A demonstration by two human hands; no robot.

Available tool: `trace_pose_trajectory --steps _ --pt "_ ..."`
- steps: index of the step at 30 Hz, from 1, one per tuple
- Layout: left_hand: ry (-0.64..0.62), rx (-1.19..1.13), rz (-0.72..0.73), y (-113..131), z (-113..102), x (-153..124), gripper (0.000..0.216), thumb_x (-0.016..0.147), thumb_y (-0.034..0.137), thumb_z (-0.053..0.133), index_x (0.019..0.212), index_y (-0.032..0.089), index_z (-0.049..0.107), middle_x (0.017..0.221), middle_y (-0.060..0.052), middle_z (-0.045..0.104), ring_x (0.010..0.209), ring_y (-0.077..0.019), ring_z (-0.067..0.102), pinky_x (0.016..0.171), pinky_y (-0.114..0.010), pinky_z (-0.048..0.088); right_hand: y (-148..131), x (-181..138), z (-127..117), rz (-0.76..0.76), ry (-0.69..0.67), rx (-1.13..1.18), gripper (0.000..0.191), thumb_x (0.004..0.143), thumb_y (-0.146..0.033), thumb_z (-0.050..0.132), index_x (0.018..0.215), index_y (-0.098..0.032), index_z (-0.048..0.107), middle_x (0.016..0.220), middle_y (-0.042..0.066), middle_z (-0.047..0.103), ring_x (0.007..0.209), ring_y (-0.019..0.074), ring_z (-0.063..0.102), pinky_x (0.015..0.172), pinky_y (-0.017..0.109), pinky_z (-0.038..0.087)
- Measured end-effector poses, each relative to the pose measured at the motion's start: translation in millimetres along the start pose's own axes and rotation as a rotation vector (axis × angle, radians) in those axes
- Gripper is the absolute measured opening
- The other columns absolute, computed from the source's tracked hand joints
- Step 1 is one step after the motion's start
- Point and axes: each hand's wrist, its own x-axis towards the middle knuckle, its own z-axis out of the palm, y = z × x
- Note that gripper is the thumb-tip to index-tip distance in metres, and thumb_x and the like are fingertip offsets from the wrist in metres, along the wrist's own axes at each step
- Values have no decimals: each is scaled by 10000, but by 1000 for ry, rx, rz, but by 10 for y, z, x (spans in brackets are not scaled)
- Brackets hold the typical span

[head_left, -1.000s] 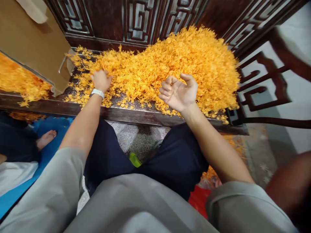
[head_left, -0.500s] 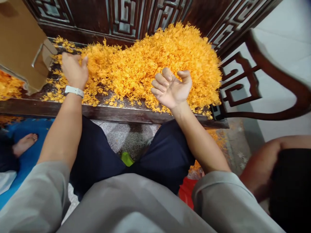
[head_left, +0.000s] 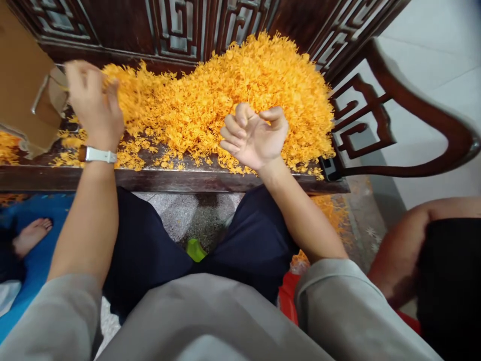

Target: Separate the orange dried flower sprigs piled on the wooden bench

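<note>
A big heap of small orange plastic pieces (head_left: 244,95) lies on a dark wooden bench (head_left: 180,180) in front of me. My left hand (head_left: 93,108), with a white wristband, is raised over the heap's left end, close to a cardboard box (head_left: 22,95). It is smeared by motion and its back faces me, so its fingers and anything in them are unclear. My right hand (head_left: 255,135) hovers palm up at the heap's near edge. Its fingers are curled in and its thumb is bent over them. The palm shows nothing in it.
The bench has a carved back (head_left: 180,25) and a curved armrest (head_left: 413,115) at the right. Loose orange pieces lie along the bench edge and on the floor (head_left: 330,210). Another person's bare foot (head_left: 32,233) rests on blue matting at the left, and a person's arm (head_left: 406,250) is at the right.
My left hand has left the heap and risen to the left toward the cardboard box. My right hand has curled its fingers more tightly and stayed in place.
</note>
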Motion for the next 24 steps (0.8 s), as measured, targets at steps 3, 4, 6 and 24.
trace_pose_trajectory --steps 3,4,6,24 --pt "-138 -59 76 260 109 -225 518 1064 666 381 1056 206 621 1359 -166 607 1278 -296 578 1111 -526 473 75 44 78 56 -12 -139 530 835 -755 682 825 -240 560 743 32 515 657 175 459 559 329 420" --pt "-132 -98 69 404 151 -296 462 1061 629 421 1027 218 629 1355 -158 615 1273 -297 584 1105 -519 479 130 67 101 96 -1 -186 535 842 -756 692 849 -233 580 778 40 552 668 170 484 564 321 427" --pt "-173 -199 87 735 237 -442 357 1056 557 476 1030 245 649 1293 -133 643 1276 -319 590 1097 -545 481 271 115 138 184 34 -249 548 834 -754 737 905 -225 610 838 53 609 696 167 533 571 306 439" --pt "-420 -463 198 1089 566 -819 745 832 726 765 1404 284 584 1547 -180 554 1519 -420 455 1278 -636 326 531 274 -22 -57 221 -401 333 920 -352 803 739 -205 565 709 0 548 683 140 459 667 286 392"
